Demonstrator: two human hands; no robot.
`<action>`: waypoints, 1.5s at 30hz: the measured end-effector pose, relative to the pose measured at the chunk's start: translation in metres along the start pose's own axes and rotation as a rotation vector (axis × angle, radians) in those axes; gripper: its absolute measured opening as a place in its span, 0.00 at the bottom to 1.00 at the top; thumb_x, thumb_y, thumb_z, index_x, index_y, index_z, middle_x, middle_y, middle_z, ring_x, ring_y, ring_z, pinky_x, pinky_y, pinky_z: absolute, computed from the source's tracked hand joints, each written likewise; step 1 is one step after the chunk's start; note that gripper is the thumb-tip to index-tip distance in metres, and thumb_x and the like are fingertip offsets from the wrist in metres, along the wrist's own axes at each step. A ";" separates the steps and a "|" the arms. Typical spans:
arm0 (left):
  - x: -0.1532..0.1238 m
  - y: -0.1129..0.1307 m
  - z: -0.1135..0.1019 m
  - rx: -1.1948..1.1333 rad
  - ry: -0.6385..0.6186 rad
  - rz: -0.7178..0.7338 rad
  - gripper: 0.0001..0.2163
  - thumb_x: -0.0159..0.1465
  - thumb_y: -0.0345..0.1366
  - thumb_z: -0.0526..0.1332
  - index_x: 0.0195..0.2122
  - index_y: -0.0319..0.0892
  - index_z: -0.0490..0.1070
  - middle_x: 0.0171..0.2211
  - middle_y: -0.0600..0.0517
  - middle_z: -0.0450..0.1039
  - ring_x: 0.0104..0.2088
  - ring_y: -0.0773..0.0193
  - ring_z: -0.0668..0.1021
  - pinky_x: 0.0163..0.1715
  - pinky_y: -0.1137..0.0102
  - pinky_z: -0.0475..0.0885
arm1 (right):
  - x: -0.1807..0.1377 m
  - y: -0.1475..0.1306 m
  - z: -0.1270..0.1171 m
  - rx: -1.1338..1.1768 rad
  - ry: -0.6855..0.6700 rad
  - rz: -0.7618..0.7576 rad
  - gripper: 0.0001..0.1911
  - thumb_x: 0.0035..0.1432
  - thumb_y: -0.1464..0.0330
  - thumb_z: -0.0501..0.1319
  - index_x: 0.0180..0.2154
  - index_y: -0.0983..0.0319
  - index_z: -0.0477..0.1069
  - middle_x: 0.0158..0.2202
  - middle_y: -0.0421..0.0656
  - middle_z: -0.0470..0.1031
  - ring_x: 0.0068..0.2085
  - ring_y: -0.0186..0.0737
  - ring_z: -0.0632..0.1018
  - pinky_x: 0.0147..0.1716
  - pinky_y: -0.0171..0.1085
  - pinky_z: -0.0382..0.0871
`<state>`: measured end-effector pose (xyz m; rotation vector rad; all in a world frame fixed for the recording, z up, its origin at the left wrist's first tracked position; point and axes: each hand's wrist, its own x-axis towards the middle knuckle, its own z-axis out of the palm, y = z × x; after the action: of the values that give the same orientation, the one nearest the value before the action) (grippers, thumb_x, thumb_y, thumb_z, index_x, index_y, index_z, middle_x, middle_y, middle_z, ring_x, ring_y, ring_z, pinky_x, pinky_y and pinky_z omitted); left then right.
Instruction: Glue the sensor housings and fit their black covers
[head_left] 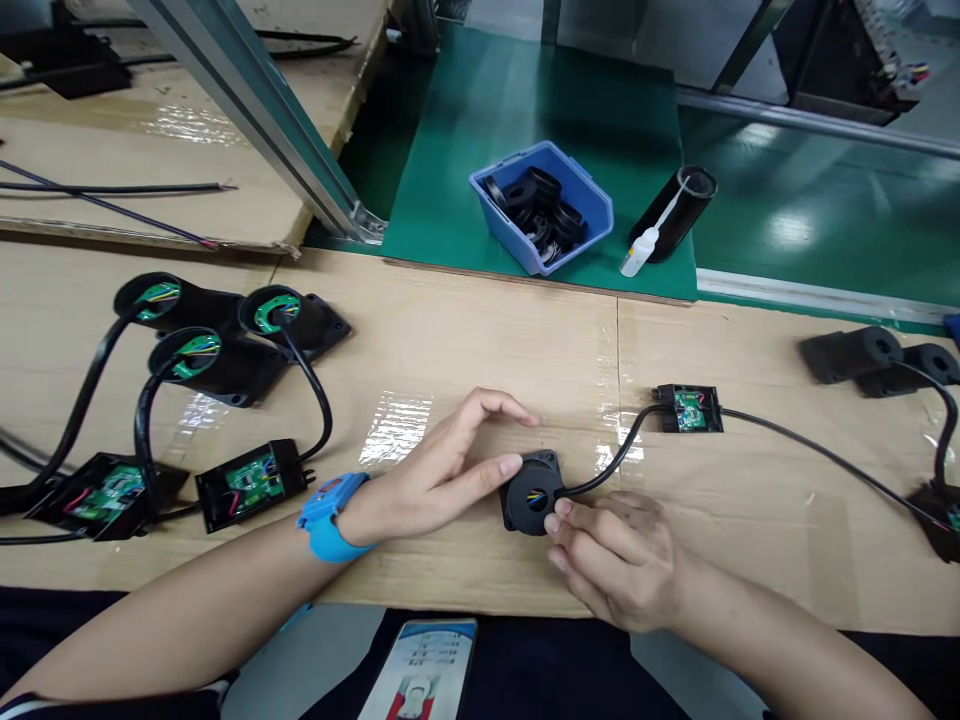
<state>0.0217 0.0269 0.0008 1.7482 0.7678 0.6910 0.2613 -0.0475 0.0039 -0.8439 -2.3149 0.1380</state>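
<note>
A black round housing (532, 492) with coloured wires showing in its centre lies on the cardboard-covered bench in front of me. My left hand (442, 470), with a blue wristband, rests its thumb on the housing's left rim, the fingers curved above it. My right hand (611, 555) pinches the housing's lower right edge with its fingertips. A black cable (622, 450) runs from the housing to a small open box with a green circuit board (690, 409).
Three black tube assemblies with green boards (225, 335) and their cabled boxes (251, 483) lie at the left. A blue bin of black rings (541, 205), a black cylinder (675, 212) and a white squeeze bottle (651, 240) stand on the green mat. More black parts (877, 355) lie at the right.
</note>
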 end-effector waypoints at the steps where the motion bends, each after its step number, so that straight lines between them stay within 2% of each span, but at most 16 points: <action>1: 0.000 0.001 -0.001 0.047 -0.059 0.024 0.14 0.74 0.36 0.58 0.59 0.46 0.62 0.56 0.44 0.69 0.60 0.55 0.72 0.61 0.56 0.68 | 0.000 0.000 0.000 -0.002 0.003 -0.002 0.06 0.66 0.73 0.60 0.37 0.65 0.76 0.34 0.44 0.82 0.29 0.33 0.80 0.28 0.34 0.77; 4: 0.001 0.000 -0.001 0.174 -0.122 0.173 0.19 0.71 0.41 0.63 0.59 0.45 0.62 0.58 0.43 0.69 0.62 0.52 0.70 0.63 0.54 0.65 | 0.001 0.000 0.000 -0.006 0.016 -0.002 0.06 0.66 0.73 0.60 0.38 0.66 0.76 0.33 0.44 0.81 0.29 0.33 0.81 0.27 0.34 0.76; 8: 0.001 -0.008 0.001 0.342 -0.024 0.420 0.31 0.56 0.54 0.74 0.53 0.49 0.63 0.54 0.46 0.77 0.61 0.48 0.72 0.63 0.52 0.60 | 0.001 0.000 0.000 -0.011 0.014 -0.003 0.06 0.66 0.73 0.60 0.39 0.67 0.76 0.34 0.44 0.81 0.30 0.34 0.81 0.27 0.34 0.77; 12: -0.001 -0.011 0.002 0.464 0.006 0.551 0.30 0.52 0.58 0.75 0.47 0.51 0.63 0.46 0.54 0.84 0.57 0.50 0.77 0.61 0.54 0.55 | 0.000 0.000 0.000 -0.009 0.009 -0.003 0.06 0.66 0.73 0.60 0.39 0.68 0.76 0.33 0.44 0.81 0.29 0.34 0.81 0.26 0.35 0.77; 17: -0.002 -0.008 0.004 0.509 -0.008 0.550 0.27 0.57 0.55 0.74 0.49 0.51 0.64 0.45 0.56 0.85 0.58 0.53 0.78 0.62 0.56 0.54 | 0.000 0.000 0.000 -0.014 0.009 -0.014 0.06 0.66 0.73 0.61 0.40 0.68 0.76 0.34 0.45 0.81 0.30 0.35 0.82 0.26 0.35 0.77; 21: -0.002 -0.007 0.007 0.549 0.024 0.570 0.25 0.61 0.48 0.74 0.52 0.47 0.65 0.41 0.54 0.85 0.54 0.55 0.80 0.62 0.56 0.55 | 0.001 0.001 0.001 -0.014 0.018 -0.013 0.05 0.64 0.73 0.63 0.40 0.68 0.76 0.34 0.46 0.81 0.29 0.36 0.81 0.25 0.36 0.76; 27: -0.002 -0.012 0.008 0.474 0.008 0.515 0.26 0.61 0.51 0.72 0.54 0.48 0.65 0.42 0.53 0.83 0.54 0.55 0.80 0.62 0.55 0.58 | 0.000 0.001 0.000 -0.012 0.000 -0.026 0.06 0.65 0.73 0.61 0.40 0.68 0.76 0.34 0.46 0.81 0.29 0.36 0.81 0.26 0.36 0.76; 31: 0.003 -0.018 0.005 0.393 -0.003 0.464 0.35 0.56 0.56 0.74 0.58 0.48 0.63 0.49 0.48 0.80 0.56 0.51 0.77 0.60 0.55 0.63 | -0.001 0.001 0.000 0.013 0.007 -0.014 0.05 0.63 0.75 0.61 0.39 0.69 0.76 0.33 0.47 0.81 0.29 0.36 0.81 0.27 0.35 0.76; 35: 0.007 -0.022 0.001 0.308 -0.132 0.354 0.49 0.53 0.58 0.75 0.69 0.45 0.53 0.61 0.38 0.72 0.62 0.43 0.71 0.61 0.51 0.62 | 0.000 0.002 -0.002 0.020 -0.029 -0.030 0.06 0.62 0.77 0.62 0.40 0.69 0.77 0.34 0.47 0.81 0.31 0.35 0.80 0.30 0.34 0.78; 38: 0.006 -0.020 -0.001 0.225 -0.207 0.297 0.53 0.52 0.55 0.76 0.72 0.47 0.47 0.61 0.39 0.72 0.63 0.41 0.70 0.63 0.49 0.59 | 0.001 0.002 -0.004 0.000 -0.059 -0.031 0.06 0.63 0.76 0.61 0.40 0.67 0.77 0.34 0.46 0.81 0.30 0.35 0.81 0.30 0.34 0.79; 41: 0.004 -0.017 -0.002 0.180 -0.225 0.275 0.51 0.53 0.53 0.76 0.71 0.48 0.48 0.59 0.42 0.74 0.63 0.43 0.71 0.63 0.49 0.58 | 0.003 0.002 -0.005 -0.008 -0.053 -0.032 0.06 0.64 0.77 0.60 0.39 0.68 0.77 0.33 0.47 0.81 0.30 0.35 0.81 0.29 0.34 0.79; 45: 0.002 -0.016 -0.001 0.182 -0.192 0.292 0.40 0.55 0.56 0.74 0.64 0.46 0.61 0.56 0.43 0.75 0.61 0.45 0.72 0.62 0.51 0.60 | 0.004 0.001 -0.004 -0.023 -0.065 -0.034 0.07 0.63 0.77 0.60 0.39 0.67 0.77 0.34 0.46 0.81 0.30 0.34 0.79 0.28 0.34 0.78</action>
<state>0.0197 0.0327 -0.0141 2.0849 0.4593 0.6484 0.2624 -0.0446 0.0085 -0.8220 -2.3943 0.1261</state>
